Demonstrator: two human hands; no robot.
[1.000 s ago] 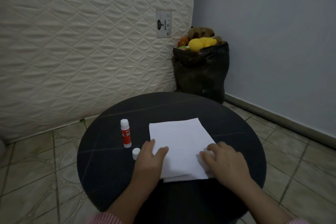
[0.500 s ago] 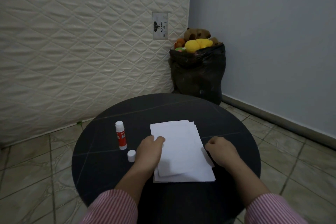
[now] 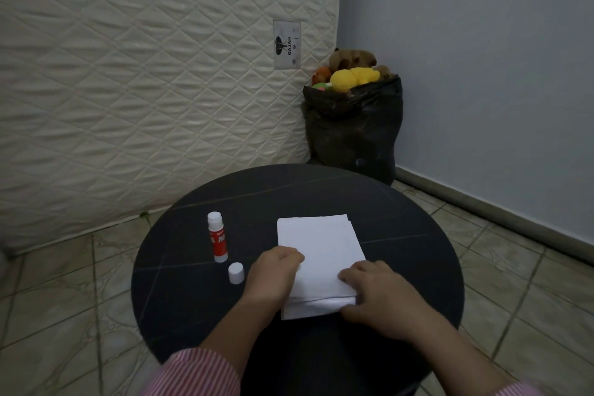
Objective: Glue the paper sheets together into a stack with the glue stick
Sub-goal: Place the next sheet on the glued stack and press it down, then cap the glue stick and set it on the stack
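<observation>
1. While both press the paper stack (image 3: 318, 254) mid-surface, left hand (image 3: 273, 276) sits curled, holding nothing; right hand (image 3: 379, 296) pinches the near corner.
2. Square edges first; uncapped glue stick (image 3: 218, 241) stands left.

A matt, dark round table (image 3: 401, 222) with a faintly veined, stone-like surface is seen. Smooth white paper sheets (image 3: 316, 244) are laid on it; at their 9 o'clock, a glossy plastic glue stick (image 3: 218, 241) is stood. Striped woven cloth is worn as sleeves (image 3: 199, 373).
</observation>
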